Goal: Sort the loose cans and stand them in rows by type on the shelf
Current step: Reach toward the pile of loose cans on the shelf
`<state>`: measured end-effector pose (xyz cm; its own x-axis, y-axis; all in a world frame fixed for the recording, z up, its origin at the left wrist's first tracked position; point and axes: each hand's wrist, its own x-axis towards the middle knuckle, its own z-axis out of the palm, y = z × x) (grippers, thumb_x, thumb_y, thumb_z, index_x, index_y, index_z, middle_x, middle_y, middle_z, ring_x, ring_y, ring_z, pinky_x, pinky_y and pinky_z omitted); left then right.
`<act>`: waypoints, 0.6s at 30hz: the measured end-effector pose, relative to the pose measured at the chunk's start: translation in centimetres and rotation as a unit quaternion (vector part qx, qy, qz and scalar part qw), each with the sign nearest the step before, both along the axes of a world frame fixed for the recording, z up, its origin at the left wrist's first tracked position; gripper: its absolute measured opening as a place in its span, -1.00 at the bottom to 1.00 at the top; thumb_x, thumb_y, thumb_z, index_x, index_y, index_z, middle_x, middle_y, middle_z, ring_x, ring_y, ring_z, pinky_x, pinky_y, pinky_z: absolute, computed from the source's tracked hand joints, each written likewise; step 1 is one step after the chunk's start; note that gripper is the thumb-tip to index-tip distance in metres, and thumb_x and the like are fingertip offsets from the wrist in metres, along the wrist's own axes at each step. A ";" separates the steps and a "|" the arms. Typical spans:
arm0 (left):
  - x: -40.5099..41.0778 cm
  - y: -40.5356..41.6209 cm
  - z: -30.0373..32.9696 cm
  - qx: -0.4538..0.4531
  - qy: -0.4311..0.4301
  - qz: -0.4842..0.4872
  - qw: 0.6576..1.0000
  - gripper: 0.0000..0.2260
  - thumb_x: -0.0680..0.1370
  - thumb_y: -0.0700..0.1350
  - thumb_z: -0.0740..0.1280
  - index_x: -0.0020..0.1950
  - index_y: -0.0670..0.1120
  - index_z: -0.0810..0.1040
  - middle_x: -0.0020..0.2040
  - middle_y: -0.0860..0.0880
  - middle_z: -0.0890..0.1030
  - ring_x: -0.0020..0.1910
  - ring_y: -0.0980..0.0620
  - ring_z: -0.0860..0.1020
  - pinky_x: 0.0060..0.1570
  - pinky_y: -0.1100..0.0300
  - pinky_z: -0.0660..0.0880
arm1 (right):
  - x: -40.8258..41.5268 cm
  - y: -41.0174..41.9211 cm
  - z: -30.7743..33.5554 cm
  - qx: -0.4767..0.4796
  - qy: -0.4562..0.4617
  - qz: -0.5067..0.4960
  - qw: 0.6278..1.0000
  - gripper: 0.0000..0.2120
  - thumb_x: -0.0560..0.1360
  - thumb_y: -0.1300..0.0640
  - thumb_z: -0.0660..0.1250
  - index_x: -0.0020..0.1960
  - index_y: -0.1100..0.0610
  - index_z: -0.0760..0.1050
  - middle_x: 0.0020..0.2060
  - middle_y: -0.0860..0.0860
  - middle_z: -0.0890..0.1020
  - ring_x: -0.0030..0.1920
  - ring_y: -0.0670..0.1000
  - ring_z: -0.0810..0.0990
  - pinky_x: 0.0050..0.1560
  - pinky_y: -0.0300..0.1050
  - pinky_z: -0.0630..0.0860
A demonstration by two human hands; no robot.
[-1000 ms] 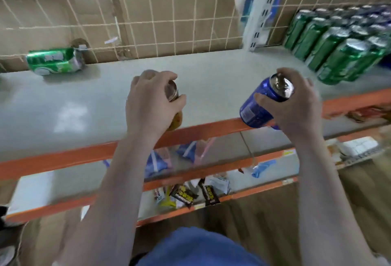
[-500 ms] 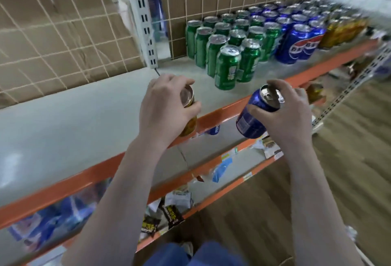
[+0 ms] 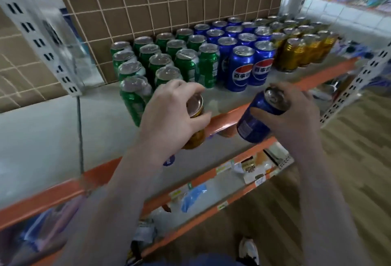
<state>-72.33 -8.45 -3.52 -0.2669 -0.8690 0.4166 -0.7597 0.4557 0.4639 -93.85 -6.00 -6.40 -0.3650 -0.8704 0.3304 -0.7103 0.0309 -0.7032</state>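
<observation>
At the shelf's front lip, left hand (image 3: 169,113) has fingers curled over the top rim of a gold can (image 3: 195,127), thumb clamped on its side; the can is tilted, held just off the orange shelf edge (image 3: 230,118), not on the shelf. Right hand (image 3: 296,115) wraps a blue can (image 3: 257,120), fingers round the upper body, thumb across the front, top tipped toward the camera, also in the air below the shelf edge and near it.

Outward: grey shelf (image 3: 53,130) carries sorted blocks, all upright: green cans (image 3: 169,62) at left, blue row (image 3: 241,54) in the middle, gold row (image 3: 302,49) at right against the post. The blue block's front pair stands near the edge with bare shelf in front of it.

Step, as judged: carrying two loose cans to their rows, placing not yet begun. Next move calls for turning each can upright, blue one set at the front of the blue row, gold one reaching across to the gold row, without knocking the front cans. Lower shelves (image 3: 211,183) hold blurred packets.
</observation>
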 end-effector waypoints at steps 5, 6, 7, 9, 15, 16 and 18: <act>-8.5 -2.0 0.2 0.038 0.008 0.045 0.998 -0.61 0.37 0.00 0.47 0.18 -0.03 0.57 0.04 -0.02 0.55 0.05 -0.03 0.50 0.04 0.12 0.44 | -9.1 -3.9 1.2 0.020 0.015 0.064 0.998 -0.38 0.24 -0.13 0.43 0.27 -0.11 0.40 0.15 0.05 0.49 0.11 0.03 0.47 0.10 -0.08 0.42; -9.6 -2.4 0.3 0.042 0.012 0.052 0.998 -0.60 0.37 -0.01 0.47 0.18 -0.03 0.58 0.03 -0.02 0.55 0.05 -0.03 0.50 0.04 0.14 0.44 | -10.3 -4.5 1.2 0.021 0.014 0.075 0.997 -0.38 0.24 -0.12 0.44 0.28 -0.10 0.40 0.14 0.04 0.48 0.09 0.02 0.46 0.09 -0.11 0.42; -10.6 -2.8 0.3 0.042 0.015 0.062 0.997 -0.61 0.37 -0.01 0.47 0.18 -0.03 0.58 0.03 -0.01 0.54 0.04 -0.02 0.50 0.03 0.16 0.43 | -11.3 -5.0 1.3 0.026 0.011 0.085 0.996 -0.38 0.25 -0.11 0.45 0.28 -0.09 0.40 0.14 0.02 0.46 0.07 0.00 0.45 0.08 -0.14 0.40; -12.0 -3.5 0.5 0.039 0.013 0.086 0.995 -0.62 0.38 -0.02 0.47 0.18 -0.03 0.58 0.01 0.03 0.52 0.04 0.00 0.50 0.03 0.20 0.41 | -12.7 -5.9 1.2 0.037 0.007 0.102 0.994 -0.38 0.28 -0.07 0.48 0.30 -0.09 0.39 0.11 -0.03 0.40 0.03 -0.06 0.41 0.05 -0.20 0.34; -13.4 -4.7 0.3 0.040 -0.003 0.133 0.990 -0.62 0.38 0.00 0.46 0.18 -0.02 0.58 0.03 0.02 0.53 0.04 -0.01 0.50 0.00 0.16 0.44 | -14.4 -7.7 0.6 0.037 -0.010 0.141 0.989 -0.40 0.27 -0.01 0.51 0.26 -0.11 0.40 0.07 -0.08 0.37 0.04 -0.11 0.37 -0.01 -0.33 0.32; -13.4 -4.8 0.1 0.039 0.002 0.139 0.990 -0.62 0.38 -0.01 0.47 0.17 -0.03 0.58 0.04 0.02 0.54 0.04 -0.02 0.50 0.00 0.14 0.45 | -14.4 -8.0 0.5 0.036 -0.002 0.153 0.988 -0.41 0.26 -0.01 0.51 0.26 -0.11 0.41 0.07 -0.09 0.38 0.03 -0.13 0.36 -0.06 -0.39 0.29; -13.1 -4.6 -0.3 0.032 0.009 0.154 0.988 -0.62 0.37 -0.03 0.48 0.16 -0.05 0.60 0.04 -0.02 0.56 0.01 -0.02 0.52 -0.04 0.16 0.45 | -14.2 -8.5 0.6 0.035 0.002 0.182 0.983 -0.40 0.25 -0.01 0.51 0.25 -0.09 0.43 0.07 -0.07 0.42 0.05 -0.14 0.37 -0.06 -0.40 0.28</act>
